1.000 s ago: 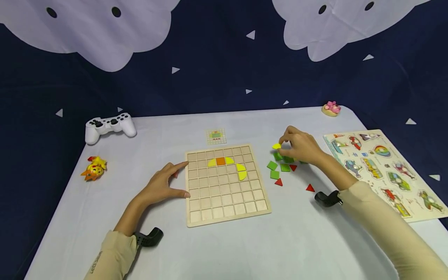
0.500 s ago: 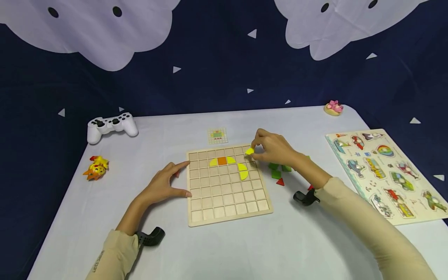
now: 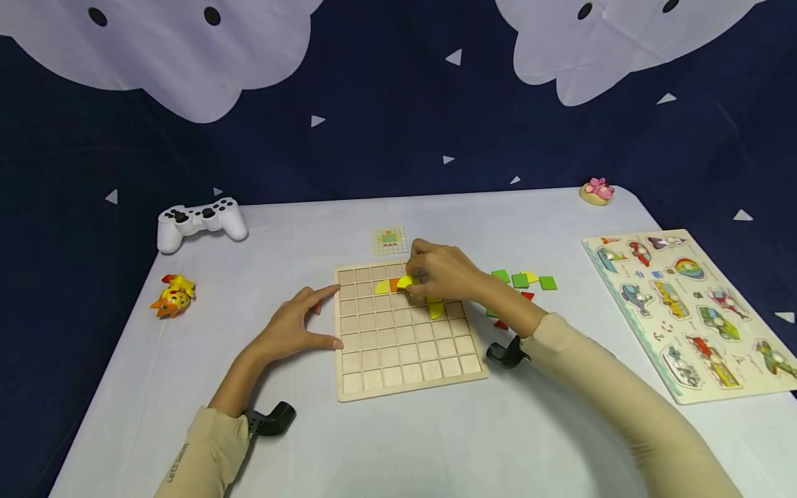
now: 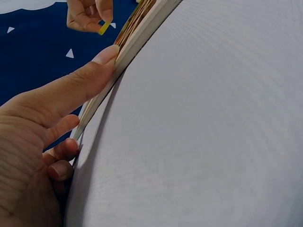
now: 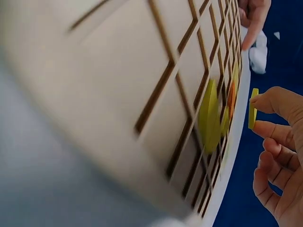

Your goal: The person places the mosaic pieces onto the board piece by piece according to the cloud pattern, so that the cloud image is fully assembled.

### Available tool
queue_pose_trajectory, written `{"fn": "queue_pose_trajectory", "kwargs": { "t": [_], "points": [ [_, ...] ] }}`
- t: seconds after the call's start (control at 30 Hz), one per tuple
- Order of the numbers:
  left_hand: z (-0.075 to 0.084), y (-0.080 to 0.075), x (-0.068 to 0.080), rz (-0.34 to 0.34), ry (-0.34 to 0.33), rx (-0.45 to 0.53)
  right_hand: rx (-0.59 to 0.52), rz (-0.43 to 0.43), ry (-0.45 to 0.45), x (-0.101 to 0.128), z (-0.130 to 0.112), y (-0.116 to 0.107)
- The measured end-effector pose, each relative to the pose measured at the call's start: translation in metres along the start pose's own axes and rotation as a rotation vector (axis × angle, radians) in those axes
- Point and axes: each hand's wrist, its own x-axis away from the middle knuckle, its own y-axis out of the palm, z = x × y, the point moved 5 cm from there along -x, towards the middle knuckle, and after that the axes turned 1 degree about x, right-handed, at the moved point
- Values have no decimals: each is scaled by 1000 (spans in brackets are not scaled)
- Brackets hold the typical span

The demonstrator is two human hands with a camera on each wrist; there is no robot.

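Observation:
A wooden grid board (image 3: 398, 360) lies mid-table. Its cells hold yellow quarter-circle tiles (image 3: 436, 310) and an orange square tile (image 3: 394, 284). My left hand (image 3: 288, 325) rests at the board's left edge, thumb and index finger spread apart and touching the frame. The left wrist view shows that thumb (image 4: 85, 80) against the rim. Over the upper part of the board, my right hand (image 3: 445, 273) pinches a yellow quarter-circle tile (image 5: 253, 109) between thumb and finger. In the right wrist view this tile is held above the grid. The hand covers some cells in the head view.
Green square tiles (image 3: 519, 280) and red triangle tiles (image 3: 501, 324) lie right of the board. A small pattern card (image 3: 389, 241) lies behind it. A picture puzzle board (image 3: 691, 311), a white game controller (image 3: 202, 221), a yellow toy (image 3: 173, 296) and a pink figurine (image 3: 597, 191) sit around the table.
My right hand has carried the yellow quarter-circle tile leftward from the loose pile to above the grid board. The left hand stays at the board's edge.

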Motion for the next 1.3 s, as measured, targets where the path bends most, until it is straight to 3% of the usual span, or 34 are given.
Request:
{"fn": "queue_pose_trajectory", "kwargs": {
  "t": [0.33,0.93,1.3],
  "points": [
    [1,-1,0,3,9,8,-24,-51,-45,-14,-21,14],
    [-1,0,-1,-7,10,0,70,-90,-139,-34,-47,33],
    [-1,0,-1,-4,13,-6,-16,-114,-117,-35,-50,38]
  ]
}}
